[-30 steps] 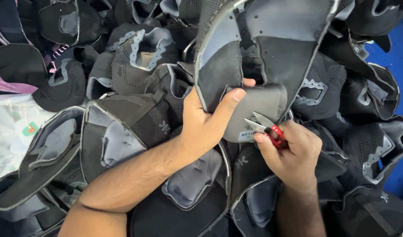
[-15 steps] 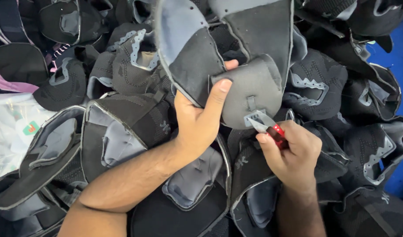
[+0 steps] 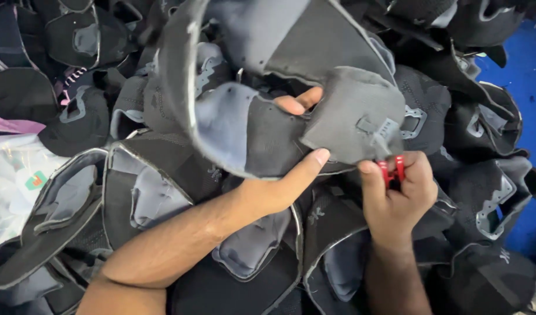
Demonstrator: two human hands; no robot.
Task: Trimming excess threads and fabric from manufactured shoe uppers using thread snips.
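Far left: a clear plastic bag (image 3: 14,181), crinkled and glossy, with a small red-and-green print, half buried under the pile. Beside it, a strip of pink fabric (image 3: 11,123) pokes out between dark pieces.

Whole view is a heap of shoe uppers (image 3: 139,186): flat-cut black mesh shells, soft grey foam lining inside, pale stitched edge binding tracing every curved outline. Some show grey plastic-looking eyelet panels, e.g. right of centre (image 3: 416,119).

Centre: left hand (image 3: 279,189) comes in from lower left, forearm lying across the pile. Hand is closed on the lifted upper (image 3: 250,125), thumb on the near face at its lower edge, fingertips (image 3: 300,102) showing through the opening behind. That upper sits raised above the heap, upper centre of view, curled open so the grey lining faces the camera on the left side, black knit in the middle.

Its rounded flap (image 3: 352,114), matte grey-black with a felt-like nap, hangs to the right. A small sewn tab (image 3: 376,129) sits on the flap near the lower right edge.

Right: right hand (image 3: 399,195) is just below the flap, clenched narrow around red-handled snips (image 3: 391,170); only the red grips show between thumb and fingers, blades hidden at the flap edge near the tab. Cannot tell if the blades touch it.

Far right: saturated blue surface (image 3: 521,87), smooth, behind the pile.
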